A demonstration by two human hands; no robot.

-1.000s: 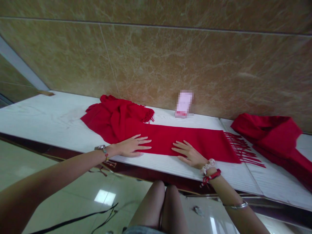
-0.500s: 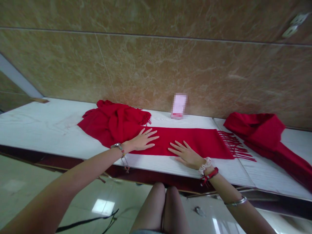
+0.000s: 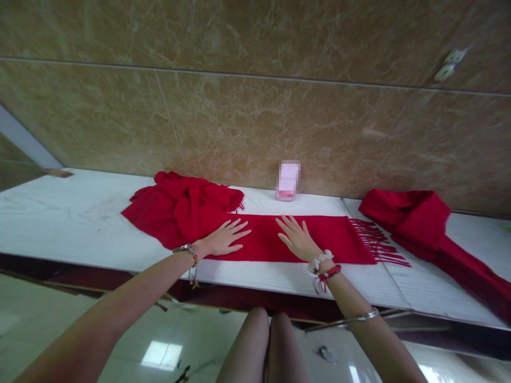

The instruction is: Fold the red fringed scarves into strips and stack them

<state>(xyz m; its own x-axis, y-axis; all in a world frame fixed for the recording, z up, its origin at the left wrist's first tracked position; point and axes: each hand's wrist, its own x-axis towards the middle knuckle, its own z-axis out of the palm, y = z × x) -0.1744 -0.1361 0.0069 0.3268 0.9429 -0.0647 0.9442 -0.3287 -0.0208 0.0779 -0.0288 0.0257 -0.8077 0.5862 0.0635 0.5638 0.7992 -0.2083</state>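
Note:
A red scarf (image 3: pixel 331 239) lies along the white tabletop, its right part flat with a fringed end, its left part bunched in a heap. My left hand (image 3: pixel 223 238) rests flat on the scarf beside the heap, fingers spread. Farther right, my right hand (image 3: pixel 296 238) lies on the flat stretch, its fingers apart too. Neither hand grasps the cloth. To the right of the fringe, a second red piece of cloth (image 3: pixel 415 218) is folded over loosely and trails toward the front right.
Against the brown marbled wall (image 3: pixel 239 117) stands a pink, blurred-out object (image 3: pixel 288 181). The white tabletop (image 3: pixel 80 218) has a seam on the right and a front edge close to my knees (image 3: pixel 261 330). A wall socket (image 3: pixel 450 64) is at upper right.
My right hand has moved away from me across the scarf, toward its far edge. My left hand stays flat in about the same place. The view has shifted slightly.

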